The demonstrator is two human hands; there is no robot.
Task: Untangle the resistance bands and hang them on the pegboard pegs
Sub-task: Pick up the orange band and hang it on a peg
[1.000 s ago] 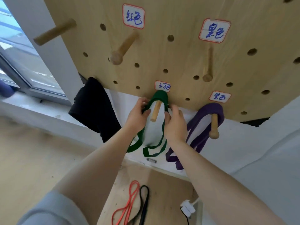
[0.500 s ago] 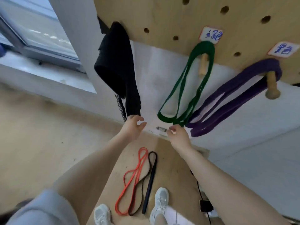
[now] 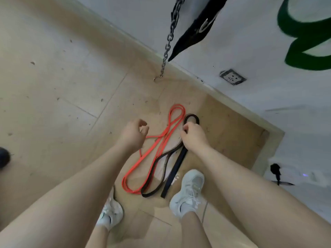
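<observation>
Resistance bands, two of them, lie tangled on the wooden floor [image 3: 53,86] below us now, where half a second ago we faced the pegboard and the hung green and purple loops. Our hands have dropped from waist height to just above the pile. Our right hand [image 3: 194,136] curls over the top loop of the black band [image 3: 174,167]; we cannot tell whether the fingers actually pinch it. Our left hand [image 3: 133,134] hovers with fingers loosely curled, gripping nothing, just beside the red band [image 3: 157,149]. Both bands stretch lengthwise from our two white shoes [image 3: 188,190] toward the wall, their far loops pointing at the baseboard, the red crossing over the black near the shoes. Only the bottom of one green band [image 3: 304,42] shows at the upper right, near one hanging chain [image 3: 168,38].
</observation>
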